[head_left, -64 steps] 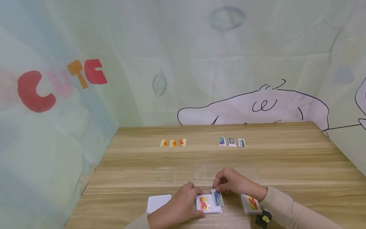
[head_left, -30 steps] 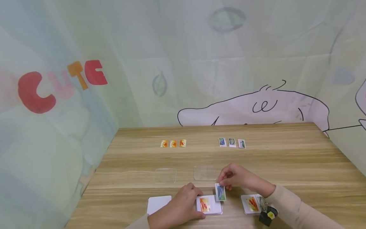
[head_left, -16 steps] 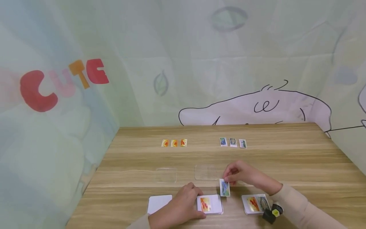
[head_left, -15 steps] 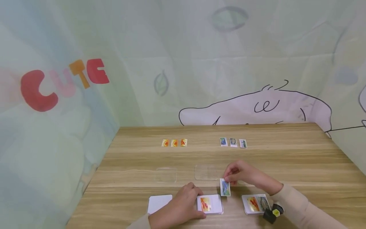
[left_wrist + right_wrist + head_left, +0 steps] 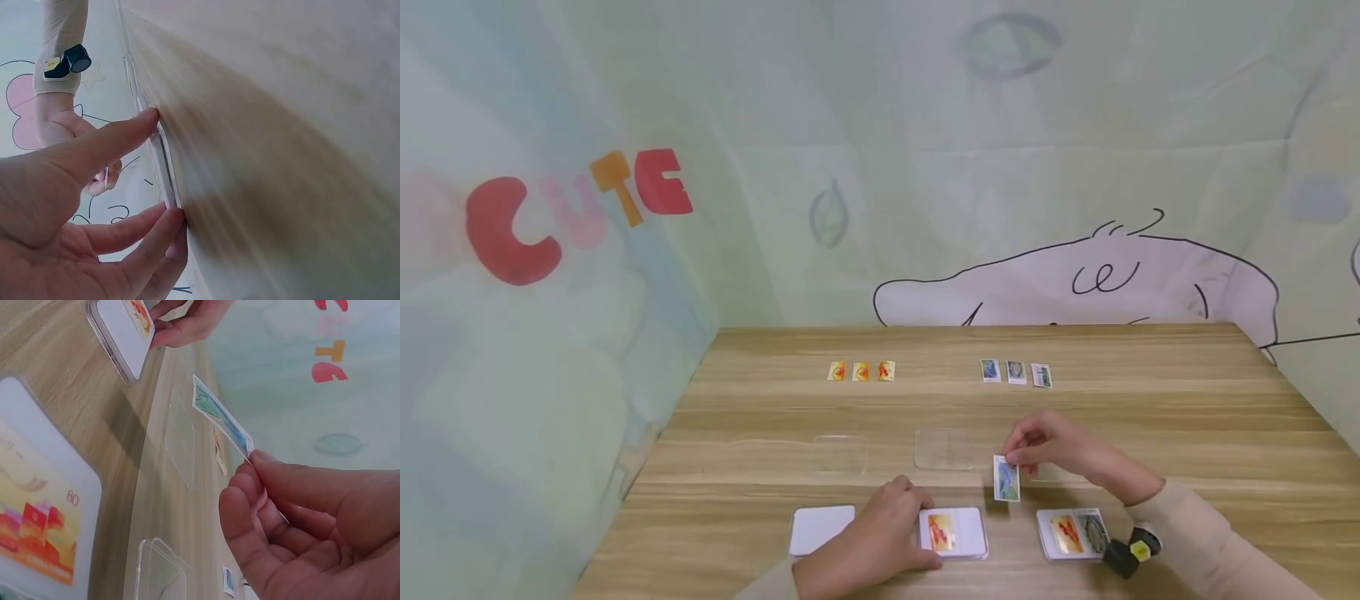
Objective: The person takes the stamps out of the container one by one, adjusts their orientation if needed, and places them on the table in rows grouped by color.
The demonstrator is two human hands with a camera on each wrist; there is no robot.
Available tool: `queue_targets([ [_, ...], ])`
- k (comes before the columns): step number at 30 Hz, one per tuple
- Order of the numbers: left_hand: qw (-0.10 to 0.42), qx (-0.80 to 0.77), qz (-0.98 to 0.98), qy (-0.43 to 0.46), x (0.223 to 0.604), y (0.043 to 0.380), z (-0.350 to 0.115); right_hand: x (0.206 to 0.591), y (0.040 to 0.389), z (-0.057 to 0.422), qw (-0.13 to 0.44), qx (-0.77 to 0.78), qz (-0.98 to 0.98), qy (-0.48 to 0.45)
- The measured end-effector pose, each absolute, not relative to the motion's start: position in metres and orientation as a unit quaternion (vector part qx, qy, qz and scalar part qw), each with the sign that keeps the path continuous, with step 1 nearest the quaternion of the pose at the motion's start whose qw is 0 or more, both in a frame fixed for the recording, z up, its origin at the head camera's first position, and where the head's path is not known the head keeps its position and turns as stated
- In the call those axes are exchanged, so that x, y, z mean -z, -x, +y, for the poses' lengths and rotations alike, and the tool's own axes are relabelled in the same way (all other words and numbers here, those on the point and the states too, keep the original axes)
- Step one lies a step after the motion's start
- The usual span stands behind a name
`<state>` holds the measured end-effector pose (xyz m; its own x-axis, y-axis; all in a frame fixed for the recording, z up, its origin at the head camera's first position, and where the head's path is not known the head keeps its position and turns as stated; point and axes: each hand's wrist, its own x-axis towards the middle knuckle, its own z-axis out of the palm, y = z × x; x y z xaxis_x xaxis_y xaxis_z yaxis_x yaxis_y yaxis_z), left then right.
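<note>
My right hand (image 5: 1071, 454) pinches a blue-green postage stamp (image 5: 1007, 479) by its upper edge, thumb against fingers. The stamp is raised above the table, between the middle and right cases; the right wrist view shows the perforated edge of the stamp (image 5: 219, 419) tilted in the air. My left hand (image 5: 880, 529) grips the middle flat case (image 5: 973, 533) by its edges, thumb on the near side and fingertips on the far side. A red-yellow stamp (image 5: 942, 532) lies on the left part of that case's white surface, and the right part is bare white.
The right case (image 5: 1045, 546) bears a red-yellow and a grey-green stamp. A plain white case (image 5: 822, 529) lies left, partly behind my left hand. Clear lids (image 5: 943, 450) sit farther back. Behind them are rows of three orange stamps (image 5: 861, 372) and three blue-green stamps (image 5: 1016, 372).
My right hand has lifted the blue-green stamp off the middle case and moved it away and to the right. The left hand keeps its grip on the case.
</note>
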<state>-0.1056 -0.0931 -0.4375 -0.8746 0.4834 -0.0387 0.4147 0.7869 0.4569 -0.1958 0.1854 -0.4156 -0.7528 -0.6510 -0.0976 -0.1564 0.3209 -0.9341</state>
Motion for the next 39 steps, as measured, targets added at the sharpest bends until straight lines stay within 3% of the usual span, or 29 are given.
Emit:
queue_targets([
  [39,0.071,-0.228,0.942,-0.236,0.436,0.105,-0.093,0.411,0.215,0.236,0.228,0.527,0.787,0.225],
])
